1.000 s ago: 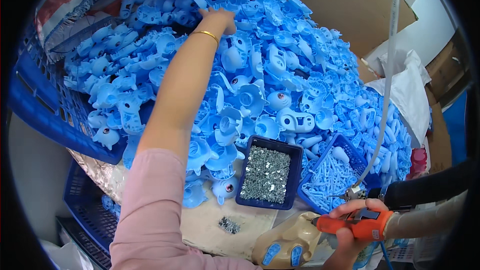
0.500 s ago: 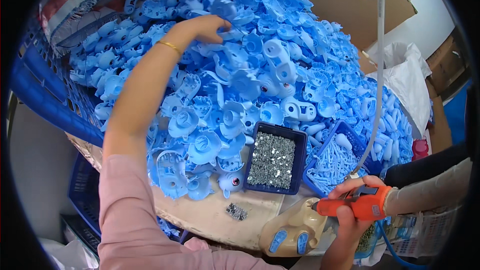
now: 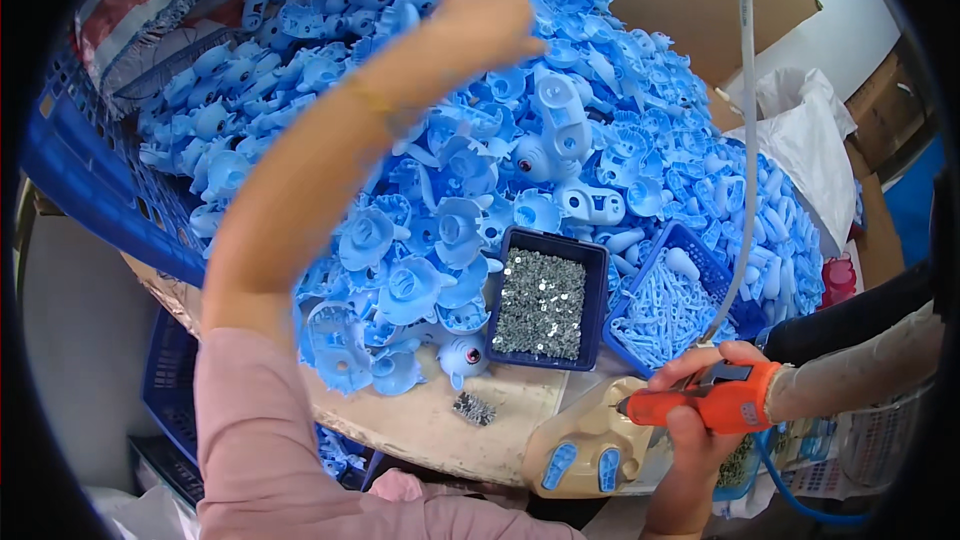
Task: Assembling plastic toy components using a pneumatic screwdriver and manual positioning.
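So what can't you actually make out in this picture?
- Left hand, head view: motion-blurred, so its grip is unreadable.
- Tool tip: the orange power screwdriver in the right hand ends against the beige part.
- Dark tray: contents too small to identify singly.

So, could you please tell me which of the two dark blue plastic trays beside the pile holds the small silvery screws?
The square dark blue tray nearer the table's middle; the tray right of it holds pale blue plastic sticks.

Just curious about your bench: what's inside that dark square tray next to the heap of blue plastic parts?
The dark square tray is filled with small silvery screws, piled edge to edge. They cover the tray's floor, so anything beneath them cannot be seen.
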### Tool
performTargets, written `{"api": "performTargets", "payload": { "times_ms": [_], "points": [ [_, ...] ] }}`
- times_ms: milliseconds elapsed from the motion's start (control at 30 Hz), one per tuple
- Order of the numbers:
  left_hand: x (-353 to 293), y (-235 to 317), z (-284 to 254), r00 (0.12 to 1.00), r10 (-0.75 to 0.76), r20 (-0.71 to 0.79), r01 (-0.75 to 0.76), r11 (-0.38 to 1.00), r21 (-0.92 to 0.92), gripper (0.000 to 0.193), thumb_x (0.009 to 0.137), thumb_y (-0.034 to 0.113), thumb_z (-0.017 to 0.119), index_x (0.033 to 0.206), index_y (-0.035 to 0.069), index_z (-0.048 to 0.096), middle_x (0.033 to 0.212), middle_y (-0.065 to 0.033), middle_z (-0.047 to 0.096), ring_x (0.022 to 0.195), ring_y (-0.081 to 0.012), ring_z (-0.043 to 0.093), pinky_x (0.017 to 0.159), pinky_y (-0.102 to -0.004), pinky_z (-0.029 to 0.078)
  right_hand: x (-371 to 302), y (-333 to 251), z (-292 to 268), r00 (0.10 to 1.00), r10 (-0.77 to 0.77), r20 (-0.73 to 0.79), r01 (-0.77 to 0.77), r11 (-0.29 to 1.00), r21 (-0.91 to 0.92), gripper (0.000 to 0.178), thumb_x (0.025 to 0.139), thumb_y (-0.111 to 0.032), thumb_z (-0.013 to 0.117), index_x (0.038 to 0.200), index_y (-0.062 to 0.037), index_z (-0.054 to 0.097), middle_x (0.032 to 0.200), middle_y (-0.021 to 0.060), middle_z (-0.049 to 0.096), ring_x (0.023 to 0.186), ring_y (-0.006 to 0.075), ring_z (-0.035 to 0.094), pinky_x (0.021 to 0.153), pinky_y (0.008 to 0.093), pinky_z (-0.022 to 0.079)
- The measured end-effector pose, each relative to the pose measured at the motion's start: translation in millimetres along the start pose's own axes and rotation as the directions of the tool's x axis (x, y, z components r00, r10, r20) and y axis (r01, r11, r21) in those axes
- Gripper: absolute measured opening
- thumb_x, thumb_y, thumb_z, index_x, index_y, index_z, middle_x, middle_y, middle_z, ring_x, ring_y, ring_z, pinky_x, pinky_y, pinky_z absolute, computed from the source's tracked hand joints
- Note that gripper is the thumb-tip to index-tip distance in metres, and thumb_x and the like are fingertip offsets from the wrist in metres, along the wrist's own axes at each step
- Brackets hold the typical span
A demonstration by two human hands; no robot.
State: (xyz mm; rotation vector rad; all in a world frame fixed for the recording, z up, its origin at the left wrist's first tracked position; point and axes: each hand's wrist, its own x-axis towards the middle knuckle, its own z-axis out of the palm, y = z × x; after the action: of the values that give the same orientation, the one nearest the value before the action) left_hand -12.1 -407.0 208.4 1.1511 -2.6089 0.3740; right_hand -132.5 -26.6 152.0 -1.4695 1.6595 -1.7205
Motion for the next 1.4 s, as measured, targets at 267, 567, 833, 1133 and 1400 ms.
{"api": "performTargets", "payload": {
  "times_ms": [267, 567, 833, 1133, 1400],
  "points": [
    [111, 132, 128, 0.991, -0.118, 0.061, 0.109, 0.984, 0.14, 0.062, 0.087, 0.043, 0.068, 0.141, 0.015, 0.057, 0.152, -0.0107, 0.044, 0.143, -0.048, 0.032, 0.104, -0.0757, 0.03, 12, 16, -19, 0.956, -0.145, 0.254, 0.122, 0.987, 0.102, 0.078, 0.078, 0.003, 0.078, 0.139, -0.0057, 0.031, 0.111, 0.0261, 0.063, 0.096, 0.0313, 0.07, 0.08, 0.0403, 0.061],
    [139, 116, 182, 0.9, -0.414, 0.132, 0.371, 0.891, 0.262, 0.053, 0.092, 0.027, 0.064, 0.142, 0.016, 0.053, 0.15, -0.0115, 0.041, 0.123, -0.056, 0.052, 0.09, -0.0792, 0.038, 0, 18, -28, 0.996, -0.094, -0.008, 0.094, 0.995, -0.035, 0.076, 0.078, 0.001, 0.077, 0.14, -0.0097, 0.034, 0.098, 0.0179, 0.067, 0.081, 0.0226, 0.068, 0.067, 0.0304, 0.055],
    [70, 77, 85, 0.985, -0.069, 0.159, 0.036, 0.979, 0.199, 0.039, 0.087, 0.01, 0.068, 0.126, 0.016, 0.067, 0.14, -0.0045, 0.053, 0.119, -0.0384, 0.063, 0.082, -0.0777, 0.049, -1, 3, -30, 0.998, 0.0, -0.061, -0.001, 1.0, -0.023, 0.07, 0.084, -0.014, 0.063, 0.143, 0.001, 0.029, 0.096, 0.0132, 0.062, 0.078, 0.0189, 0.061, 0.073, 0.0326, 0.052],
    [-79, 6, 23, 0.985, 0.156, 0.068, -0.165, 0.975, 0.151, 0.049, 0.08, 0.002, 0.069, 0.125, 0.02, 0.061, 0.139, -0.0063, 0.052, 0.113, -0.0378, 0.061, 0.083, -0.0561, 0.054, 7, 0, -5, 0.999, -0.023, 0.033, 0.021, 0.998, 0.052, 0.061, 0.085, -0.003, 0.062, 0.141, 0.0021, 0.038, 0.1, 0.01, 0.064, 0.086, 0.0171, 0.064, 0.083, 0.0354, 0.053],
    [-162, -37, 0, 0.994, 0.108, 0.0, -0.106, 0.974, 0.198, 0.048, 0.083, 0.005, 0.069, 0.126, 0.022, 0.058, 0.138, -0.0038, 0.053, 0.117, -0.0323, 0.059, 0.086, -0.0547, 0.049, 27, 1, 25, 0.992, -0.056, 0.11, 0.039, 0.988, 0.149, 0.055, 0.092, 0.0, 0.061, 0.143, 0.001, 0.04, 0.113, 0.0109, 0.065, 0.1, 0.0189, 0.067, 0.094, 0.0376, 0.053]
  ]
}}
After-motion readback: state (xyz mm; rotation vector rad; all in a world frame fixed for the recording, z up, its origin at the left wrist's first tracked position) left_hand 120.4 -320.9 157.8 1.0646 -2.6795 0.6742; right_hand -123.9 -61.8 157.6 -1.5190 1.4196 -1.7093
